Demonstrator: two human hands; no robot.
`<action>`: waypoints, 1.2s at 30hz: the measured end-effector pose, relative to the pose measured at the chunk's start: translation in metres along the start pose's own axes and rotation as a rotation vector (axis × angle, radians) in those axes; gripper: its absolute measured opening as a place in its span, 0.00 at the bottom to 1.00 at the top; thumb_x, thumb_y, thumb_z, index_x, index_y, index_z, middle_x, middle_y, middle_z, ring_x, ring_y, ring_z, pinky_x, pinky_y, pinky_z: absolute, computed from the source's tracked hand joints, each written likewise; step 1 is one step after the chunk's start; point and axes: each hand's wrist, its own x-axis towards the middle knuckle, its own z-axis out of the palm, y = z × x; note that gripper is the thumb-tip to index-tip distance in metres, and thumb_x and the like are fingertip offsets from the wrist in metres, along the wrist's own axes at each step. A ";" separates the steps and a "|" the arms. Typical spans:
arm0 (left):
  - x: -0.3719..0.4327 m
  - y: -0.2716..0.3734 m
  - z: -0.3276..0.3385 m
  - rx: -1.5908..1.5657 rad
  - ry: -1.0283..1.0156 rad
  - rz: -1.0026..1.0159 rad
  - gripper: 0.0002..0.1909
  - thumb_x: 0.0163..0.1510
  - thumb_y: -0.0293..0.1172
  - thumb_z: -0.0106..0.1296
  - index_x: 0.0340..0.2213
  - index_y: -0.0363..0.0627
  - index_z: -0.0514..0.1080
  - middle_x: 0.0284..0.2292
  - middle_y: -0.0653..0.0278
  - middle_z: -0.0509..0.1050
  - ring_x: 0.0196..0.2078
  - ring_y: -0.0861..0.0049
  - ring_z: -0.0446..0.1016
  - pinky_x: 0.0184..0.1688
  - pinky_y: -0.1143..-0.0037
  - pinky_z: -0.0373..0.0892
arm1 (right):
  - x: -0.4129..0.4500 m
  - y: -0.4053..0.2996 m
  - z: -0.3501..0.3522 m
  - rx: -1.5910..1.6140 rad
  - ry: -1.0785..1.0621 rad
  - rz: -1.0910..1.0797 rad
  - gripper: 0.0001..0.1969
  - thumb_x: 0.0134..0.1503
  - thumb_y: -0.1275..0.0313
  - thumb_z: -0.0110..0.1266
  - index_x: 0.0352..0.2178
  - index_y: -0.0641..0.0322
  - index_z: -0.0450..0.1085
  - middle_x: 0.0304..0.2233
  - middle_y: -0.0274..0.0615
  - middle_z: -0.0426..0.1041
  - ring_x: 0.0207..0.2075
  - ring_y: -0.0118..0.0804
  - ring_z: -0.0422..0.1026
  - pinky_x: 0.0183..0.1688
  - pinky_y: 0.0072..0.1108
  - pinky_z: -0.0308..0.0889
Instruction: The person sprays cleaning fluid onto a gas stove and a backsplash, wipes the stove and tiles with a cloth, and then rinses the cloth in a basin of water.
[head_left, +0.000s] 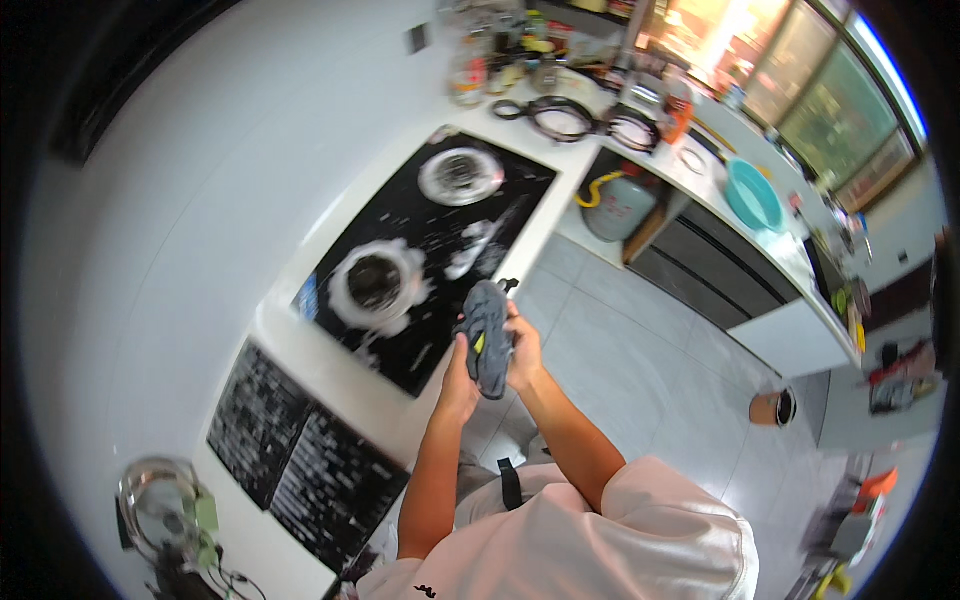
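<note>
A dark grey folded cloth (491, 341) with a small yellow patch is held up between both hands, over the front edge of the counter. My left hand (457, 379) grips its left side and my right hand (523, 349) grips its right side. Behind it lies a black glass gas cooktop (420, 225), with white foam or residue around its two burners. The near burner (375, 285) has a thick white ring; the far burner (460, 175) has a round metal surround. White smears mark the glass between them.
Two black panels (337, 480) with white streaks lie on the left counter. Black pan supports (561, 118), bottles (469, 75) and a teal basin (752, 196) stand on the far counter. A gas cylinder (619, 210) sits below. A brown bin (771, 409) stands on the tiled floor.
</note>
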 end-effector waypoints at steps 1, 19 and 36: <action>0.006 -0.014 0.031 -0.028 -0.003 -0.007 0.32 0.62 0.58 0.34 0.57 0.47 0.59 0.51 0.67 0.68 0.51 0.76 0.69 0.51 0.73 0.66 | -0.005 -0.027 -0.013 -0.050 -0.010 -0.038 0.28 0.45 0.74 0.40 0.52 0.57 0.60 0.45 0.50 0.70 0.44 0.44 0.71 0.51 0.34 0.68; 0.260 -0.210 0.299 0.076 -0.152 -0.365 0.27 0.60 0.53 0.41 0.44 0.38 0.64 0.43 0.53 0.73 0.46 0.63 0.73 0.50 0.63 0.70 | -0.064 -0.386 -0.249 -0.123 0.502 -0.442 0.14 0.60 0.63 0.47 0.47 0.52 0.66 0.43 0.31 0.72 0.45 0.31 0.71 0.48 0.26 0.66; 0.536 -0.320 0.612 0.224 -0.397 -0.423 0.16 0.57 0.33 0.50 0.46 0.42 0.65 0.42 0.61 0.73 0.44 0.72 0.73 0.46 0.70 0.70 | 0.000 -0.726 -0.346 -0.172 0.734 -0.672 0.15 0.59 0.62 0.48 0.48 0.47 0.64 0.46 0.29 0.70 0.46 0.28 0.70 0.44 0.27 0.68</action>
